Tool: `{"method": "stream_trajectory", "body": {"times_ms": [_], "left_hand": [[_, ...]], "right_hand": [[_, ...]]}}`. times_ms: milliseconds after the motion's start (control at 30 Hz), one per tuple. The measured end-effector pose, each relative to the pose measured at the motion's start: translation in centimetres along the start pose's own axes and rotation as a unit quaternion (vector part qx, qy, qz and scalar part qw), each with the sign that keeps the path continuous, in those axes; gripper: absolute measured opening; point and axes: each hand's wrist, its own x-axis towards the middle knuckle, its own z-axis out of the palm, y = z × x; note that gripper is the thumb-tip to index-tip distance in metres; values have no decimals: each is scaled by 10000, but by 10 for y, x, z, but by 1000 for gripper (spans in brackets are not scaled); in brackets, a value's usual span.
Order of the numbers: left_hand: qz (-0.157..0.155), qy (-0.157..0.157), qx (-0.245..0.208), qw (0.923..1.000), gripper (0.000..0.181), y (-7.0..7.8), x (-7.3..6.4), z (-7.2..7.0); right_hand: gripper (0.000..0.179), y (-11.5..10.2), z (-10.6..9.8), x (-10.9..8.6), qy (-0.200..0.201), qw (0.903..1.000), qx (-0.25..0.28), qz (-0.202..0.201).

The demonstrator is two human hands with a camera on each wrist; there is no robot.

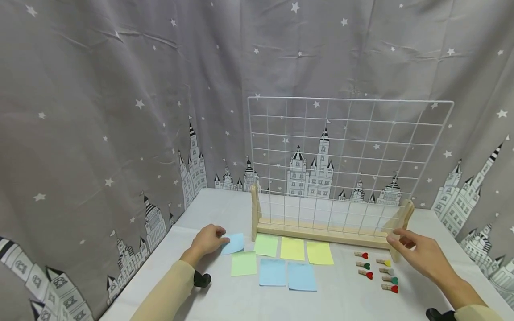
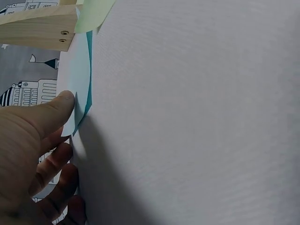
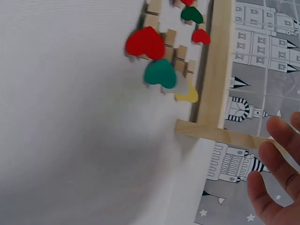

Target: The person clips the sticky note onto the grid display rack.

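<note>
My left hand [image 1: 207, 239] pinches a blue sticky note [image 1: 233, 244] at its left edge, left of the grid rack; in the left wrist view the thumb [image 2: 61, 104] lies on top of the note. My right hand [image 1: 419, 254] is at the rack's right wooden foot [image 1: 403, 216], its fingers loosely bent. Whether its fingertips touch the wood is hard to tell. Small clothespins with coloured hearts [image 1: 389, 280] lie in two columns left of this hand; the right wrist view shows a large red heart [image 3: 145, 43] and a teal one [image 3: 160, 74].
A white wire grid [image 1: 349, 151] stands upright in a wooden base [image 1: 321, 232]. In front of it lie green notes [image 1: 243, 264], yellow notes [image 1: 292, 248] and two more blue notes [image 1: 272, 272] on the white table [image 1: 225, 298]. A grey curtain [image 1: 120, 89] hangs behind.
</note>
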Motion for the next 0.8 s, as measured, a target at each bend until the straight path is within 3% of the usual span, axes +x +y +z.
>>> {"method": "stream_trajectory", "body": {"times_ms": [533, 800], "left_hand": [[-76, 105, -169, 9998, 17, 1, 1, -1], [-17, 121, -216, 9997, 9, 2, 0, 0]], "right_hand": [[56, 9, 22, -6, 204, 9997, -60, -152], [52, 20, 30, -8, -144, 9999, 21, 78]]}}
